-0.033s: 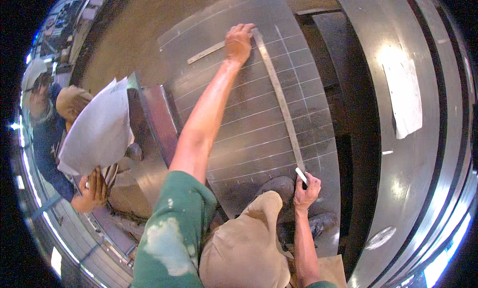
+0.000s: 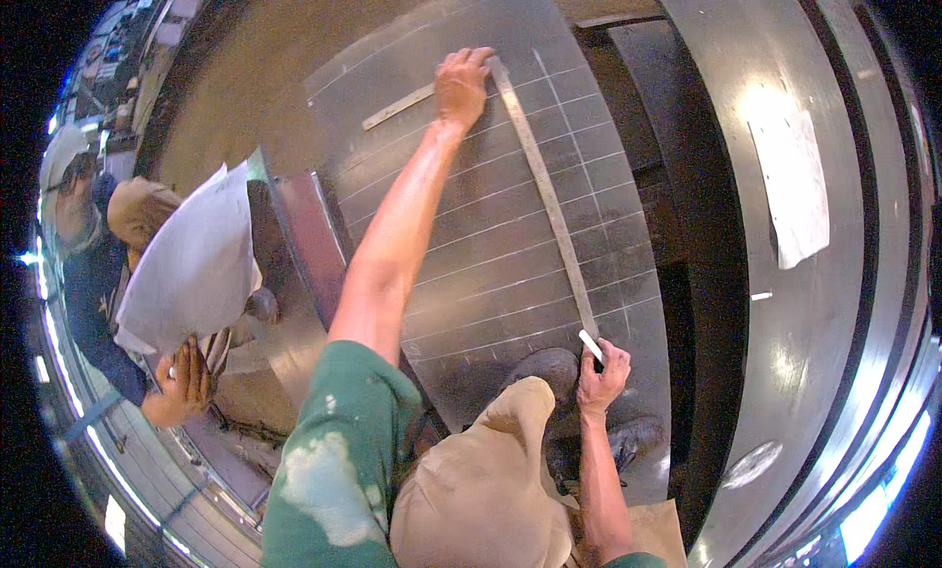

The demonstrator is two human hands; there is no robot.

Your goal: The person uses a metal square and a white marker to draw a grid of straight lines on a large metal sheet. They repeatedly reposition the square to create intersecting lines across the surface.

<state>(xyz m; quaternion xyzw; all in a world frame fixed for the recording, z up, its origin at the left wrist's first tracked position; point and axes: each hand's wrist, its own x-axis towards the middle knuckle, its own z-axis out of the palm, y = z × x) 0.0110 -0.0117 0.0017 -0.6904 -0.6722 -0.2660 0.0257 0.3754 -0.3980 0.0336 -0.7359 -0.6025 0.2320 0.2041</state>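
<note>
A large L-shaped metal square (image 2: 546, 190) lies on a dark steel plate (image 2: 471, 303) marked with several white chalk lines. At the far end my left hand (image 2: 461, 87) is closed over the square near its corner; the arm hides part of the short blade. Close to me, my right hand (image 2: 602, 380) pinches a white chalk stick (image 2: 591, 345) beside the near end of the long blade. The chalk is tilted, and whether its tip touches the plate I cannot tell.
My boot (image 2: 547, 372) stands on the plate. On the left, a co-worker's hand (image 2: 183, 387) holds large paper sheets (image 2: 196, 259). A reddish steel piece (image 2: 309, 225) borders the plate. Rightward, a dark gap separates it from long steel pieces bearing a white sheet (image 2: 793, 190).
The whole view has shifted slightly. Both hands, the square and the chalk keep the same places on the plate.
</note>
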